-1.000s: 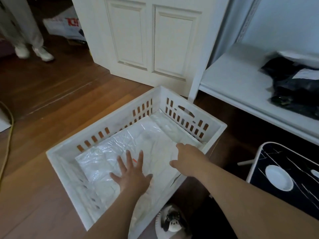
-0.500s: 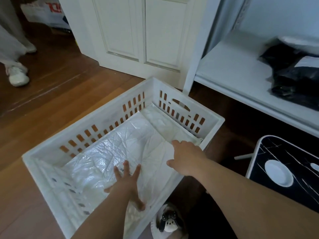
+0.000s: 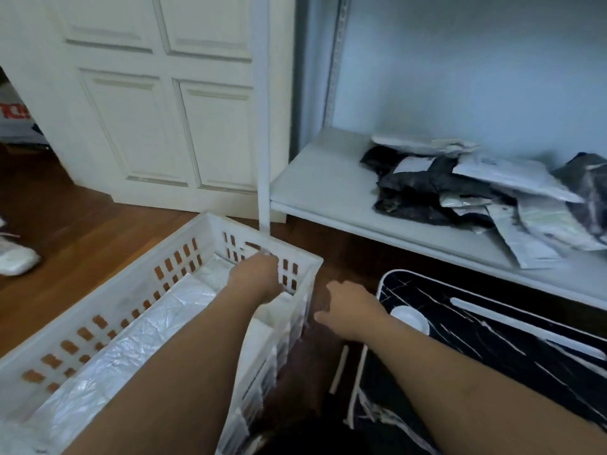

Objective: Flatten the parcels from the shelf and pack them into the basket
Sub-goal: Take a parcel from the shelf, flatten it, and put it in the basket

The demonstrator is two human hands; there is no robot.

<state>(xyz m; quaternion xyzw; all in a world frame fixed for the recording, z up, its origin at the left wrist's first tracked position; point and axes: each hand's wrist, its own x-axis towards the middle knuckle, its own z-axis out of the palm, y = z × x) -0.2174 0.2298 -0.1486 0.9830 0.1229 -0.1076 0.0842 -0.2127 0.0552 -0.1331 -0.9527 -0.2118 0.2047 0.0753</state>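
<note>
The white slotted basket [image 3: 115, 310] stands on the wooden floor at the lower left, with flattened white parcels [image 3: 147, 339] lying inside it. My left hand [image 3: 256, 274] hovers over the basket's far end near its end wall, fingers blurred, holding nothing. To the right of the basket, my right hand [image 3: 348, 310] is above the floor with fingers loosely curled and empty. A heap of black and pale grey parcels [image 3: 476, 192] lies on the white shelf [image 3: 328, 185] at the right.
A white panelled door [image 3: 164, 126] stands behind the basket. A black marbled panel with a white frame [image 3: 509, 339] lies under the shelf at the right. A person's white shoe [image 3: 13, 257] is at the left edge.
Both hands have lifted off the white parcels in the basket. The left hand moved to the basket's far end, the right hand out past its right side. The view rose toward the shelf.
</note>
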